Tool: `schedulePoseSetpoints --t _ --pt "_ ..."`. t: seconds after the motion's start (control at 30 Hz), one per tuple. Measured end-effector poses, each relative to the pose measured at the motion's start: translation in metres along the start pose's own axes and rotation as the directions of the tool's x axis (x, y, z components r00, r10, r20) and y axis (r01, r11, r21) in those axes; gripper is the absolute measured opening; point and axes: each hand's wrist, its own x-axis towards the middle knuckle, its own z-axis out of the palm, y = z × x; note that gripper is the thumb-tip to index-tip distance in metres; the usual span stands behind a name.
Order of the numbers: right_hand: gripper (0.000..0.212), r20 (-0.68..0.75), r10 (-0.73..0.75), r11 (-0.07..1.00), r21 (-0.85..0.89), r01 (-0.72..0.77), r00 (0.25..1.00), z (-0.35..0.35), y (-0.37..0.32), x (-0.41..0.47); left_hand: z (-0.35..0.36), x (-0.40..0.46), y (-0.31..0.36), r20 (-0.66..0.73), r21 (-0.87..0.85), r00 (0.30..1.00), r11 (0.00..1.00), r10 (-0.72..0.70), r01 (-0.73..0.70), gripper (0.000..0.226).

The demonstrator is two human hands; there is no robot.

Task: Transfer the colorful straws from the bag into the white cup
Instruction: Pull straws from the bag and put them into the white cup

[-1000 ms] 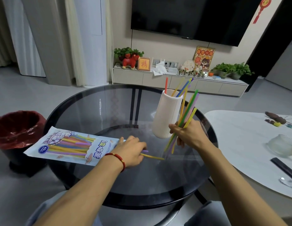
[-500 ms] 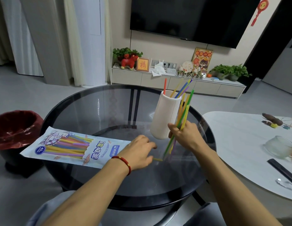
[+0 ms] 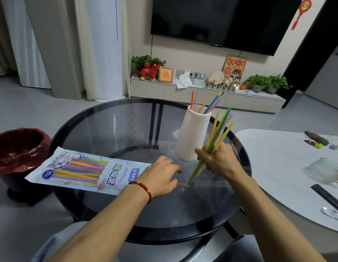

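Straw bunch (image 3: 218,133) in R hand (image 3: 217,159), beside cup (image 3: 192,133), maybe touching.

White ribbed cup (image 3: 192,133); yellow, green, pink, purple straws (image 3: 220,127); pale blue printed bag (image 3: 85,169); red bin liner (image 3: 19,148).

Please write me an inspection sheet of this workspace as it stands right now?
Surface: round dark glass table.
Job's things: straw bag lies flat at left; white cup upright, holding several straws; one yellow straw on the glass.
Clutter: nothing seen on the glass table.
Hands: left hand over the yellow straw's end, grip unclear; right hand grips a straw bundle beside the cup.
Cables: nothing seen.
Surroundings: red-lined bin left; white side table right.
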Motion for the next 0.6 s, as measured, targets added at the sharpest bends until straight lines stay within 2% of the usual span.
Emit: schedulePoseSetpoints --t 0.1,0.17,0.2,0.27,0.33,0.4,0.5,0.6 --pt "0.032 0.008 0.011 0.996 0.085 -0.012 1.0 -0.004 -0.001 -0.008 -0.001 -0.001 0.0 -0.057 -0.003 0.998 1.0 0.0 0.0 0.034" --pt "0.033 -0.084 0.019 0.974 0.226 0.0 0.996 -0.013 -0.007 -0.008 -0.003 -0.002 0.0 -0.131 -0.015 0.991 1.0 -0.015 0.013 0.032" --pt "0.033 -0.153 0.032 0.936 0.352 0.024 0.988 -0.019 -0.012 -0.006 -0.004 -0.001 0.0 -0.182 -0.026 0.983 0.999 -0.028 0.024 0.03" --pt "0.035 -0.287 0.081 0.79 0.603 0.114 0.954 -0.037 -0.027 0.003 -0.007 0.0 0.0 -0.275 -0.05 0.96 0.998 -0.051 0.039 0.029" --pt "0.033 -0.377 0.132 0.659 0.724 0.203 0.917 -0.056 -0.043 0.016 -0.011 0.0 0.0 -0.322 -0.076 0.944 0.996 -0.064 0.042 0.029" --pt "0.031 -0.436 0.158 0.64 0.729 0.244 0.886 -0.069 -0.055 0.031 -0.013 -0.002 0.001 -0.335 -0.098 0.939 0.994 -0.077 0.047 0.03" --pt "0.029 -0.515 0.141 0.771 0.593 0.233 0.845 -0.074 -0.064 0.052 -0.012 -0.004 0.001 -0.334 -0.123 0.939 0.992 -0.081 0.042 0.032" --pt "0.03 -0.499 0.088 0.912 0.389 0.132 0.862 -0.072 -0.072 0.073 -0.012 -0.005 -0.001 -0.305 -0.14 0.948 0.989 -0.086 0.044 0.037"
